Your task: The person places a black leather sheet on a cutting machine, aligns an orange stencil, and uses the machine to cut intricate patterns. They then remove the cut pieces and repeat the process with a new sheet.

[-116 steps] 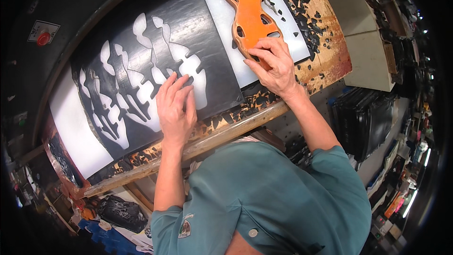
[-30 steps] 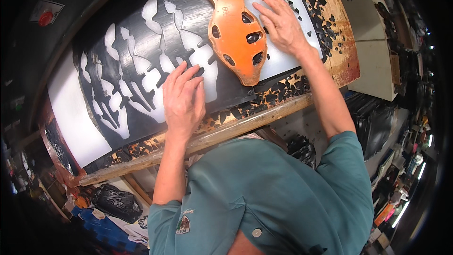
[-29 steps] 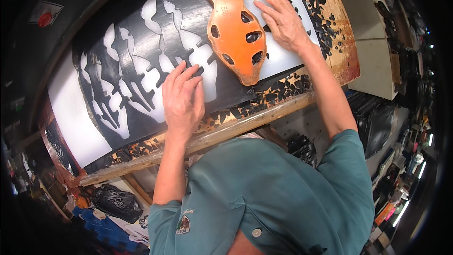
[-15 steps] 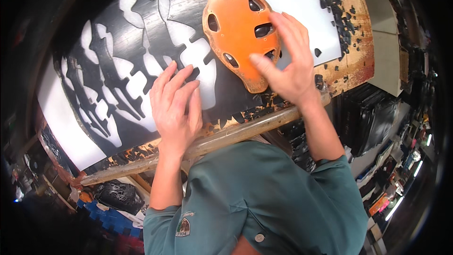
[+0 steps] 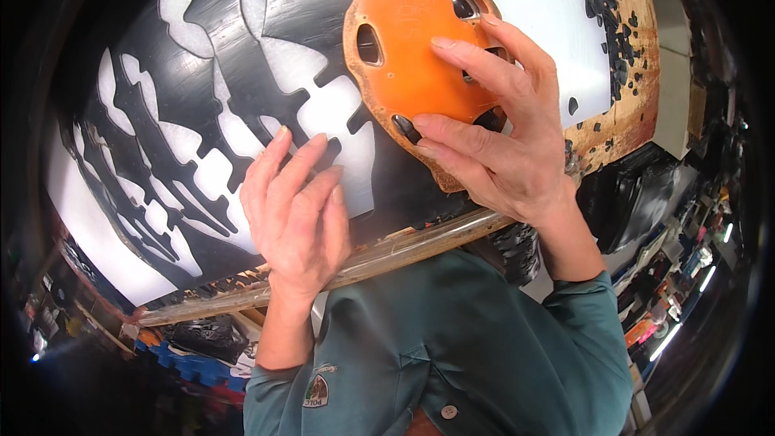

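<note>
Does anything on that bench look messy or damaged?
Yes. Small black offcuts lie scattered over the bench's right end, whose wooden top looks worn and stained there. The black sheet is riddled with cut-out holes, but those look deliberate.

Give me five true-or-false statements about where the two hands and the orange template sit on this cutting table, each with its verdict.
1. The right hand rests on the orange slotted cutting template. True.
2. The left hand holds a knife. False: it lies flat and empty on the black sheet with cut-out shapes.
3. The template lies on the black sheet's left end. False: right end.
4. The sheet has shaped holes showing white beneath. True.
5. The template is solid. False: it has slots.
</note>
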### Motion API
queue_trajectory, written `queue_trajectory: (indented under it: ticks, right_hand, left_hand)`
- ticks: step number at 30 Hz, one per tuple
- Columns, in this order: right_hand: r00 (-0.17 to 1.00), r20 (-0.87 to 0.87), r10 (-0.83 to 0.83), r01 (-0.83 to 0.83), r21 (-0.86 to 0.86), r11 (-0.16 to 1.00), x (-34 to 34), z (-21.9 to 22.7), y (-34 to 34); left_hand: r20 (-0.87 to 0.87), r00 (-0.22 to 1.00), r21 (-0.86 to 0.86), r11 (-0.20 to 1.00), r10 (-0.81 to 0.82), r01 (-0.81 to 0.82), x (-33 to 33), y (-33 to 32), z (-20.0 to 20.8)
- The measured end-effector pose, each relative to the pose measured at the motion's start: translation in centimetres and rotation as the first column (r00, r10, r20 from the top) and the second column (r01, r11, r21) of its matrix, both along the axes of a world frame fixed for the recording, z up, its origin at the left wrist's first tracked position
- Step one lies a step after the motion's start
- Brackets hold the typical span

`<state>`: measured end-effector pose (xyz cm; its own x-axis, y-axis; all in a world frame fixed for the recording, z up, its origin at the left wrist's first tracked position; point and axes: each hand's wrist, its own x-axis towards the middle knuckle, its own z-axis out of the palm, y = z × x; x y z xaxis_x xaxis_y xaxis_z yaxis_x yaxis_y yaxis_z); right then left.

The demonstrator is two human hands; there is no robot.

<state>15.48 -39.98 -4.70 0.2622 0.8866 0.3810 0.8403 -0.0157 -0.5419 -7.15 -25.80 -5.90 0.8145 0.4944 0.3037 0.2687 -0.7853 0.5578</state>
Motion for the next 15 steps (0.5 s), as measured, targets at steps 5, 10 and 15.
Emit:
queue_trajectory:
  ticks: [5, 10, 15]
  right_hand:
    - [0.99, 0.101, 0.096, -0.088, -0.081, 0.993, 0.5, 1.7, 0.7]
    - [0.983, 0.111, 0.148, -0.145, -0.043, 0.989, 0.5, 1.4, 1.1]
    - [0.982, 0.063, 0.177, -0.18, 0.047, 0.983, 0.0, 0.4, 0.9]
  left_hand:
    - [0.009, 1.0, -0.01, 1.0, -0.006, 0.006, -0.1, 0.0, 0.0]
    - [0.029, 1.0, -0.02, 1.0, -0.008, 0.009, -0.2, 0.0, -0.2]
    - [0.071, 0.997, -0.004, 1.0, -0.006, 0.006, -0.3, 0.1, -0.6]
